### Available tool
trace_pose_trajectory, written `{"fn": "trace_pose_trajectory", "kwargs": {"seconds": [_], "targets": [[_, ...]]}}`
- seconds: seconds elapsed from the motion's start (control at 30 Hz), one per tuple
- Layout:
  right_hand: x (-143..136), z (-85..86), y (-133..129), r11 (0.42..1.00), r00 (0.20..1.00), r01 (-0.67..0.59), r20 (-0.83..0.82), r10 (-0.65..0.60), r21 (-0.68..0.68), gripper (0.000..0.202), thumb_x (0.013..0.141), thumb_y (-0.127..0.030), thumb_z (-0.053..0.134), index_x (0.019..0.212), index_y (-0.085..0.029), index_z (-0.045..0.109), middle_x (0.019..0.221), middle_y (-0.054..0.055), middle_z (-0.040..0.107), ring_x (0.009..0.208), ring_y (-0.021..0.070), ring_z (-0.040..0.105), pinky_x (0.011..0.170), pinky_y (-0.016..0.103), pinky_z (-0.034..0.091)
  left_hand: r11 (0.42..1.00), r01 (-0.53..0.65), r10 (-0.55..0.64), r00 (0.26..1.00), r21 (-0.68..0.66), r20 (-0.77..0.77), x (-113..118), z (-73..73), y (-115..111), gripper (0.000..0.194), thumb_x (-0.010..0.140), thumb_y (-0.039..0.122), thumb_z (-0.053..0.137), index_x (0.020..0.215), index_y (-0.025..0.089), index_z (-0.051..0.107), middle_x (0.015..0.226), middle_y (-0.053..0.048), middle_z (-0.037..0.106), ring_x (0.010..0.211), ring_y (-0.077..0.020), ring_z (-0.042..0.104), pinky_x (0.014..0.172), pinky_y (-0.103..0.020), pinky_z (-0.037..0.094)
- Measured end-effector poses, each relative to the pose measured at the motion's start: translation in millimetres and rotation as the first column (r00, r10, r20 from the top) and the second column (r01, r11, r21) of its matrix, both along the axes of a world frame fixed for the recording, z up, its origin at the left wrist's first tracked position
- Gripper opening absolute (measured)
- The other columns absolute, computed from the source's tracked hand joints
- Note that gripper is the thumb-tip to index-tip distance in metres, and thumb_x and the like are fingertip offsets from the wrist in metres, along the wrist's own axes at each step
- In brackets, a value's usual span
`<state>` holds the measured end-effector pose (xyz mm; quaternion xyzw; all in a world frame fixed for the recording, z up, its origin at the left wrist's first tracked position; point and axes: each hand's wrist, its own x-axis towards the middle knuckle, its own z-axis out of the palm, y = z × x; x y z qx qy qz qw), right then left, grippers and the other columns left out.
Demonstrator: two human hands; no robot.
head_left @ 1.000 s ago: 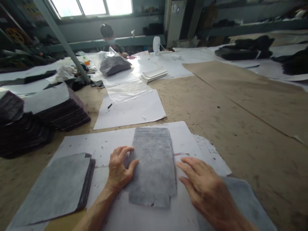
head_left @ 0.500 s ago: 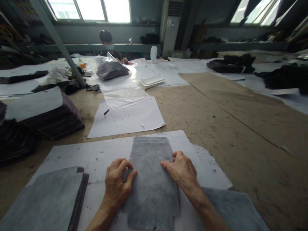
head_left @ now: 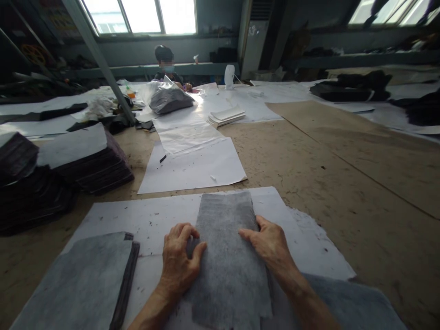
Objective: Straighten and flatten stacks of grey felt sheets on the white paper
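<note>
A stack of grey fabric pieces (head_left: 228, 256) lies in front of me on white paper. My left hand (head_left: 182, 250) grips its left edge, thumb on the top piece and fingers curled at the side. My right hand (head_left: 270, 240) holds the right edge, its thumb on top and its fingers partly hidden beyond the side. Left of my hands rests another grey fabric stack (head_left: 82, 275) with dark layers along its edge. Part of a third grey fabric piece (head_left: 354, 302) shows beneath my right forearm.
Tall stacks of dark cut fabric (head_left: 92, 160) stand at the left. Beyond are a white paper sheet (head_left: 192, 172), a paper pad (head_left: 227, 115) and a filled plastic bag (head_left: 170, 98). A slanted metal post (head_left: 99, 62) rises at left. A person (head_left: 165, 62) sits across the table.
The whole view has shifted, so things appear farther right. The stack's far right edge now looks slightly fanned and skewed. Both hands keep their hold on its sides.
</note>
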<state>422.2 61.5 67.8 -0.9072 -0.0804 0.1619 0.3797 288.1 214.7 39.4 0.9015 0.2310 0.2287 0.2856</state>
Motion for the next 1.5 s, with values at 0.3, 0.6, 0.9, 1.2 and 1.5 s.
{"fn": "trace_pose_trajectory", "kwargs": {"seconds": [0.3,0.6,0.9,1.2,1.5], "targets": [[-12,-19.6,-11,0.879,0.999,0.030,-0.025,-0.021,0.477,0.032,0.063,-0.037,0.060,0.089,-0.017,0.062,0.079,0.000,0.064,0.072,0.0176,0.057,0.066,0.027,0.044,0.840,0.042,-0.009,0.998,-0.542,0.063,35,24.3,19,0.079,0.054,0.022,0.070,0.123,0.018,0.032,0.106,-0.007,0.053,0.093,-0.0206,0.052,0.088,-0.040,0.043],[-4,-0.2,-14,0.685,0.922,0.213,-0.375,0.094,0.697,0.051,0.053,-0.030,0.073,0.101,-0.018,0.058,0.094,0.004,0.066,0.077,0.0204,0.061,0.065,0.028,0.051,0.233,0.192,-0.071,0.981,-0.953,0.180,45,32.2,6,0.038,0.056,0.020,0.072,0.091,0.010,0.061,0.079,-0.008,0.067,0.068,-0.0196,0.062,0.064,-0.030,0.052],[-11,-17.0,-11,0.780,0.985,-0.003,0.137,-0.106,0.625,0.026,0.061,-0.036,0.066,0.077,-0.016,0.064,0.072,0.000,0.064,0.069,0.0163,0.056,0.068,0.027,0.046,0.557,0.227,0.029,0.956,-0.798,0.292,42,23.6,6,0.025,0.055,0.020,0.074,0.079,0.014,0.067,0.080,-0.001,0.068,0.072,-0.0134,0.059,0.068,-0.021,0.048],[16,7.7,-7,0.730,0.898,0.163,-0.406,0.169,0.664,0.043,0.049,-0.027,0.073,0.090,-0.016,0.064,0.081,0.002,0.067,0.078,0.0231,0.061,0.073,0.034,0.051,0.260,0.150,-0.123,0.985,-0.954,0.122,59,33.4,25,0.032,0.049,0.020,0.077,0.077,0.008,0.066,0.075,-0.010,0.068,0.065,-0.0181,0.062,0.061,-0.027,0.051],[20,-1.6,-7,0.771,0.954,-0.039,-0.206,0.217,0.635,0.038,0.053,-0.026,0.070,0.089,-0.018,0.065,0.084,-0.001,0.066,0.074,0.0184,0.060,0.068,0.029,0.049,0.365,0.172,-0.201,0.974,-0.915,0.103,60,29.8,29,0.028,0.052,0.017,0.072,0.079,0.011,0.065,0.078,-0.006,0.068,0.067,-0.0194,0.062,0.062,-0.029,0.051]]}}
